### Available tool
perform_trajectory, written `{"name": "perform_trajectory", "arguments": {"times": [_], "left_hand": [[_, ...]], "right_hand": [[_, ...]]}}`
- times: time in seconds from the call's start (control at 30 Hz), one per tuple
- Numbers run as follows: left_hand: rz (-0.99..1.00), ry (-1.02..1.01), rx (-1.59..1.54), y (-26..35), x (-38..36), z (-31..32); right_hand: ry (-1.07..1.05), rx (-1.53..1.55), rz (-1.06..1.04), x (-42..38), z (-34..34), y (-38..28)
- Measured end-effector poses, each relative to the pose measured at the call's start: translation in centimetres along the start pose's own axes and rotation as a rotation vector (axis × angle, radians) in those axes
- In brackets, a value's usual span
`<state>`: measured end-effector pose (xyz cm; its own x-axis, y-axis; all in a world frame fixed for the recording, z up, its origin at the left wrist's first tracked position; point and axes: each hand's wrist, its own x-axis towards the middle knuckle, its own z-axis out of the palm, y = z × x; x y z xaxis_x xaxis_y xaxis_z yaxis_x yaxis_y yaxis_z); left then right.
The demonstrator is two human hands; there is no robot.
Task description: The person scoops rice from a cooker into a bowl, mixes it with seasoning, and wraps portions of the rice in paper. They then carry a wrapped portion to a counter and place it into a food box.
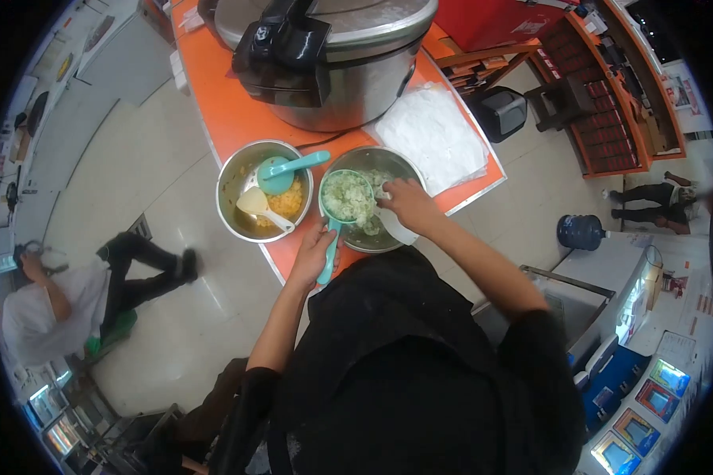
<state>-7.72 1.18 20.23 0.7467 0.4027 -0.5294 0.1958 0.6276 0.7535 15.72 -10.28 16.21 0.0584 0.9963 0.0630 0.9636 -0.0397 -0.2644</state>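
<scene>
My left hand (317,252) is closed round the handle of a teal scoop (332,245), whose round cup is heaped with greenish rice (345,196). The cup is over the left side of a metal bowl (410,164) holding more green rice. My right hand (408,203) reaches over that bowl from the right, fingers bent at the rice beside the scoop; a whitish paddle (398,227) shows under the hand. Left of it, a metal pot (228,214) contains orange-yellow rice (287,201), a second teal scoop (277,176) and a cream paddle (253,203).
A large pressure cooker (341,71) stands behind the bowls on the orange table (214,103). White sheets (432,138) lie to its right. One person (55,309) is at far left, another (661,198) at far right. A blue water jug (581,231) is on the floor.
</scene>
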Motion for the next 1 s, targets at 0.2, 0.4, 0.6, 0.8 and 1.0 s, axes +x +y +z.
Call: {"name": "perform_trajectory", "arguments": {"times": [0.2, 0.4, 0.6, 0.8, 1.0], "left_hand": [[-0.042, 0.041, -0.12, -0.7, -1.2, -0.3], [-0.077, 0.048, -0.234, -0.5, -1.5, 0.1], [-0.077, 0.03, -0.176, 0.7, -1.9, 1.0], [-0.156, -0.01, -0.398, 1.1, -0.3, 2.1], [-0.259, 0.033, -0.31, 2.4, 0.6, 4.9]], "right_hand": [[-0.382, -0.262, -0.441, 2.8, 2.4, 1.5], [-0.416, -0.361, -0.75, 5.7, -0.6, 1.0], [-0.226, -0.243, -0.485, 2.0, -6.1, 4.1], [0.03, 0.487, 0.453, -4.0, -10.1, 1.4], [0.123, 0.721, 0.64, -4.9, -7.9, -6.2]]}}
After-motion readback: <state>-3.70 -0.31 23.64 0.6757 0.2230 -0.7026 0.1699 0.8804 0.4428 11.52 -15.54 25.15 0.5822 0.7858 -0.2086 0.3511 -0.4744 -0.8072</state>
